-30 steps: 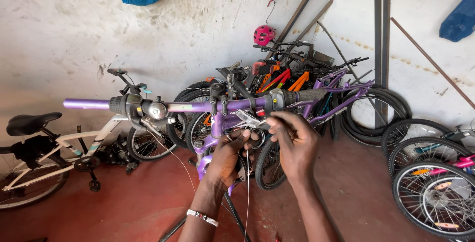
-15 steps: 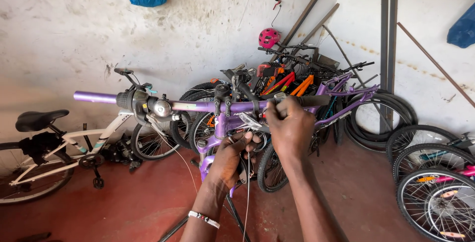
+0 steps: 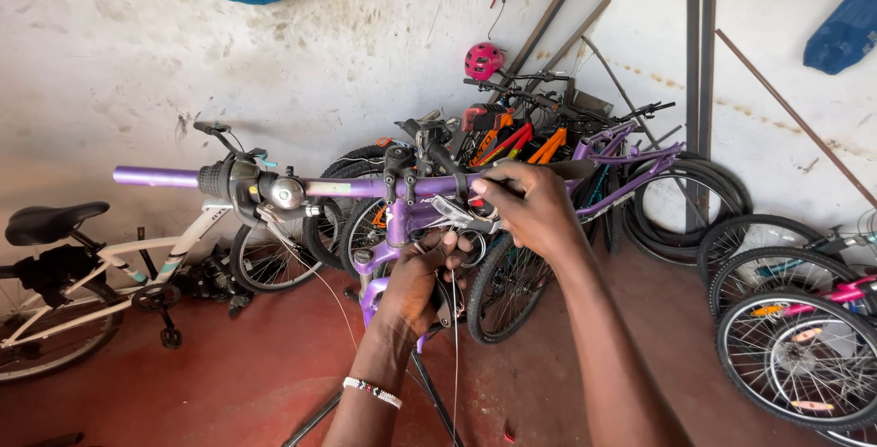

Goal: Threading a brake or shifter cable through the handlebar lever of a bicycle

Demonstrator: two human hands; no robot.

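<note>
A purple handlebar [image 3: 164,177] runs across the middle of the view, with a black shifter and a round silver bell [image 3: 285,192] on its left part. My right hand [image 3: 534,208] is closed around the bar and the silver brake lever [image 3: 455,213] just right of the stem. Below it, my left hand [image 3: 418,281] grips the purple bike's stem and frame [image 3: 399,220] from underneath; it wears a beaded wristband. Thin cables [image 3: 454,356] hang down from the bar past my left wrist.
A white bicycle [image 3: 100,269] with a black saddle stands at the left. More bicycles lean piled against the back wall, with a pink helmet [image 3: 482,60] on top. Loose tyres and wheels [image 3: 793,347] fill the right side. The floor is red.
My right hand has slid from under the bar onto the bar and brake lever. The view has shifted slightly. My left hand has stayed on the stem.
</note>
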